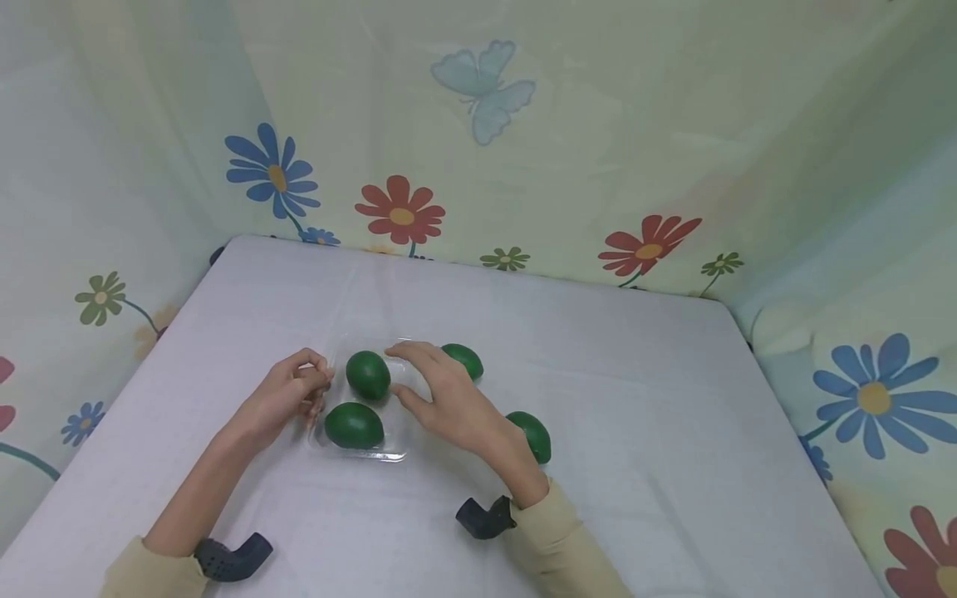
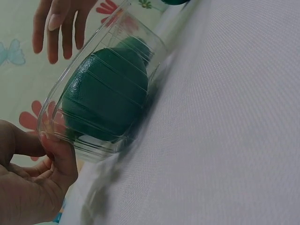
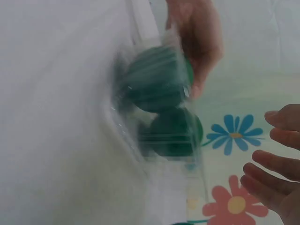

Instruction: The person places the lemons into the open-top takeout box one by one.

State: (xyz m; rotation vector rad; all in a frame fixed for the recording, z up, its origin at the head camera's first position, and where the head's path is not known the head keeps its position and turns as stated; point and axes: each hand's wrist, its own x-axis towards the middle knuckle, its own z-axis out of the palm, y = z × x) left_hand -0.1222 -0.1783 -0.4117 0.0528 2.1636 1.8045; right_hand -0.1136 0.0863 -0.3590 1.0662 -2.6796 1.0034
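Head view: on the bench (image 1: 635, 399), the clear box (image 1: 396, 456) is being pinched at its left edge by the left hand (image 1: 280, 399). Inside it, a near fruit (image 1: 355, 425) and a far fruit (image 1: 368, 375), both green, are being held. Near its right side the right hand (image 1: 452, 399) is being held with fingers spread, nothing being gripped. Past that hand a third fruit (image 1: 467, 360) is being partly hidden; a fourth fruit (image 1: 534, 436) is being partly covered by the forearm (image 1: 516, 465).

Head view: right hand (image 1: 449, 399) partly hides far fruit (image 1: 466, 360); right forearm (image 1: 516, 467) partly hides near fruit (image 1: 534, 434). Right wrist view: clear tray (image 3: 136, 140) blurred, right hand cropped at right edge. Left wrist view: left hand (image 2: 35, 185) cropped at left edge.
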